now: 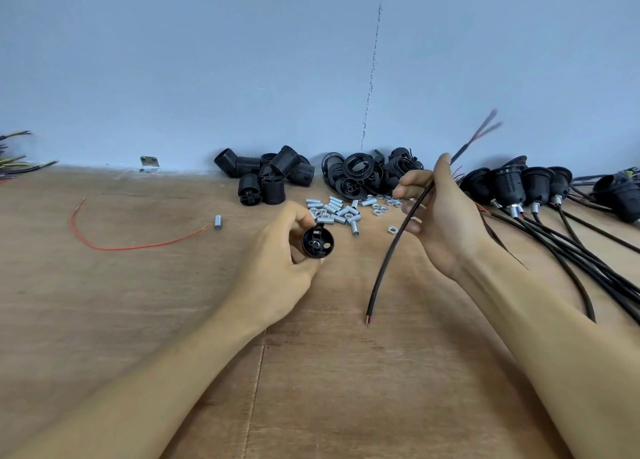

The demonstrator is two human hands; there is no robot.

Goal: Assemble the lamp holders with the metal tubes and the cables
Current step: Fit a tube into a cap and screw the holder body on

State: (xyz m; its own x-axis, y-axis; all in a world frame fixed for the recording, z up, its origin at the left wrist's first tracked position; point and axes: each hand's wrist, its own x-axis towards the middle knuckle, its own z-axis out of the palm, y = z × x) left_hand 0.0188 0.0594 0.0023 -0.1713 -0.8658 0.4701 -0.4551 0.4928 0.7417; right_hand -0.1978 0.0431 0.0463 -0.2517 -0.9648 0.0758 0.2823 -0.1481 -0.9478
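Left grip (273, 254) is clasping a black lamp holder cap (318, 242) at frame centre, hollow side up, while the right grip (446, 212) is pinching a cable (388, 257) just right of it, stripped end dangling over the counter (138, 320), seemingly readying for threading.

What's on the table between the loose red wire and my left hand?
One lone metal tube, beside the end of the red wire; otherwise bare tabletop up to the left hand, per the head view.
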